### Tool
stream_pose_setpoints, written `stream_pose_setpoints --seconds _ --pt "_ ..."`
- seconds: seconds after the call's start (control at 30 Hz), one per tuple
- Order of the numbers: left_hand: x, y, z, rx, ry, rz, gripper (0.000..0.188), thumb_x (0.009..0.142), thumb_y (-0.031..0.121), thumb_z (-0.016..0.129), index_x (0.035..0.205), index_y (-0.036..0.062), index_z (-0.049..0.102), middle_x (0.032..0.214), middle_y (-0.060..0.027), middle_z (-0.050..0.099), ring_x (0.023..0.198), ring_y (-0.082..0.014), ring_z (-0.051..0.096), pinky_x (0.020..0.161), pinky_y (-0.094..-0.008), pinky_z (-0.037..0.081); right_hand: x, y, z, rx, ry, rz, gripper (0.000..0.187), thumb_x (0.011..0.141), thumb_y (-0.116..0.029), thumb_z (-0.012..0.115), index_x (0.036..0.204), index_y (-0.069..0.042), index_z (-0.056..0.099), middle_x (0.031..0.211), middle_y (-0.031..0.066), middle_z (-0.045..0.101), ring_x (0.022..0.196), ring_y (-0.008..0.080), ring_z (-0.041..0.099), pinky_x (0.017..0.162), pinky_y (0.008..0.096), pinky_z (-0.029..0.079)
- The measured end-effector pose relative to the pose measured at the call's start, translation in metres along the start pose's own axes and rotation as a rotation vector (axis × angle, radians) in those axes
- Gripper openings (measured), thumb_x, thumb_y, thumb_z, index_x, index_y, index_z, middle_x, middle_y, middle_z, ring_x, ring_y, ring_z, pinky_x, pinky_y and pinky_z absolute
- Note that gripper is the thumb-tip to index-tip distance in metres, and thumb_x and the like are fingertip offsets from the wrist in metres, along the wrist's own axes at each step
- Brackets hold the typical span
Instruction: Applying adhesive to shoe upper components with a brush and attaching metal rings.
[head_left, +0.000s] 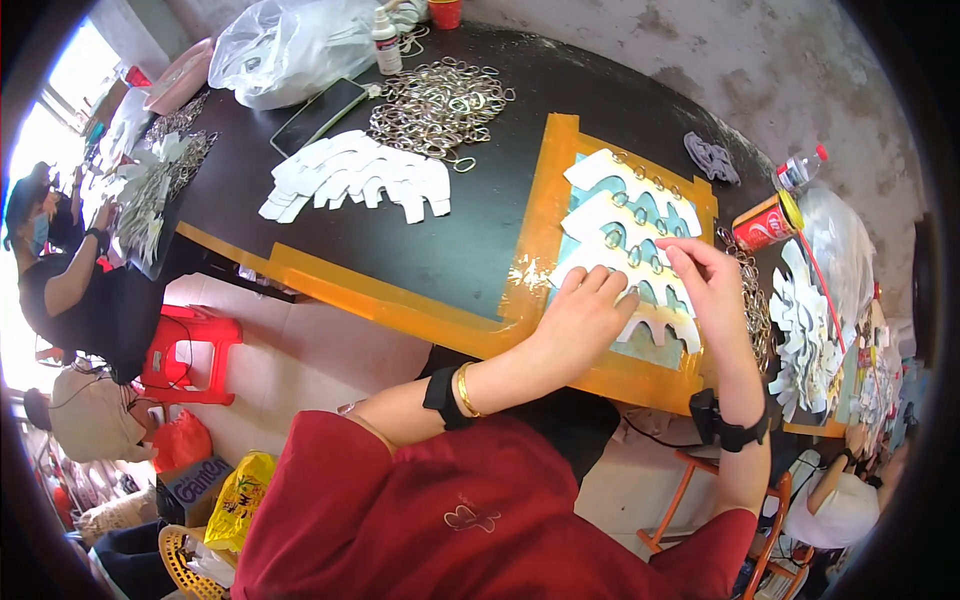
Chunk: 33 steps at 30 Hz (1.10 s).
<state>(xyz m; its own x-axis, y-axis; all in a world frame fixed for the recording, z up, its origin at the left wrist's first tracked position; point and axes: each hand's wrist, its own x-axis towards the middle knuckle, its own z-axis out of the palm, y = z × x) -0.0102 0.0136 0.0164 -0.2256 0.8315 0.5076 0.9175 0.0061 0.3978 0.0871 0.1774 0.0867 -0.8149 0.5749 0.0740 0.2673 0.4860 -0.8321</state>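
Both hands low over the work: right hand (715, 285) with thumb and forefinger drawn close at the tips, beside the small rings on the strips; cannot tell whether a ring is pinched there. Left hand (585, 315) palm down, fingers bent, tips on or just above the near strips; what lies under them is hidden.

White scalloped strips (590, 220) lie in rows on a blue-green mat (645, 352), inside a border of orange tape (540, 200). Each long axis slants from far left to near right. Small metal rings (640, 215) sit along the cut edges.

Key relation: nearest ring (656, 262) just short of the right fingertips, toward the body. Right hand is the nearer to it; left hand is nearer the strips' left ends.

Beyond, to the left: spare white strips (355, 175) and a heap of rings (435, 110).
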Motion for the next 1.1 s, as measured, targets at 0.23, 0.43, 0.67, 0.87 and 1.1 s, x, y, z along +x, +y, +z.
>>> stream_pose_setpoints --seconds 0.23,0.43,0.67,0.87,1.1 --pt "-0.024 -0.01 -0.017 -0.122 0.042 0.027 0.027 0.08 0.007 0.064 0.107 0.0075 0.068 0.107 -0.0073 0.06 0.105 -0.0242 0.055 0.088 -0.0406 0.041 0.057 -0.105 0.065 -0.126 -0.217 -0.278 0.022 0.091 -0.015 0.065 0.104 0.002 0.071 0.087 0.0106 0.072 0.073 0.0192 0.065 0.068 0.0309 0.05" --pt "-0.052 -0.018 -0.037 -0.228 0.054 -0.017 0.019 0.085 0.007 0.065 0.104 0.0081 0.068 0.103 -0.0065 0.061 0.1 -0.0231 0.056 0.086 -0.0394 0.039 0.146 -0.072 0.155 -0.459 -0.213 -0.461 0.016 0.085 -0.012 0.064 0.091 -0.001 0.073 0.086 0.0174 0.07 0.082 0.0343 0.067 0.073 0.0411 0.052" --pt "-0.074 -0.044 -0.057 -0.26 0.102 -0.076 0.021 0.082 0.004 0.068 0.102 0.0074 0.069 0.101 -0.0053 0.06 0.099 -0.0214 0.055 0.085 -0.0366 0.037 0.16 -0.055 0.194 -0.687 -0.242 -0.446 0.016 0.085 -0.014 0.063 0.09 -0.006 0.076 0.089 0.0132 0.07 0.086 0.0331 0.067 0.077 0.0432 0.053" --pt "-0.078 -0.049 -0.06 -0.281 0.109 -0.067 0.021 0.082 0.005 0.068 0.102 0.0075 0.069 0.102 -0.0046 0.06 0.098 -0.0206 0.055 0.085 -0.0359 0.036 0.158 -0.05 0.206 -0.79 -0.196 -0.586 0.011 0.085 -0.013 0.063 0.082 -0.004 0.068 0.087 0.012 0.067 0.085 0.0328 0.066 0.073 0.0437 0.053" --pt "-0.074 -0.046 -0.062 -0.288 0.078 -0.047 0.021 0.083 0.005 0.067 0.104 0.0078 0.067 0.102 -0.0058 0.06 0.099 -0.0229 0.057 0.088 -0.0395 0.036 0.144 -0.076 0.147 -0.353 -0.13 -0.515 0.005 0.076 -0.005 0.063 0.078 0.0 0.063 0.07 0.018 0.066 0.066 0.0344 0.066 0.064 0.0396 0.052"
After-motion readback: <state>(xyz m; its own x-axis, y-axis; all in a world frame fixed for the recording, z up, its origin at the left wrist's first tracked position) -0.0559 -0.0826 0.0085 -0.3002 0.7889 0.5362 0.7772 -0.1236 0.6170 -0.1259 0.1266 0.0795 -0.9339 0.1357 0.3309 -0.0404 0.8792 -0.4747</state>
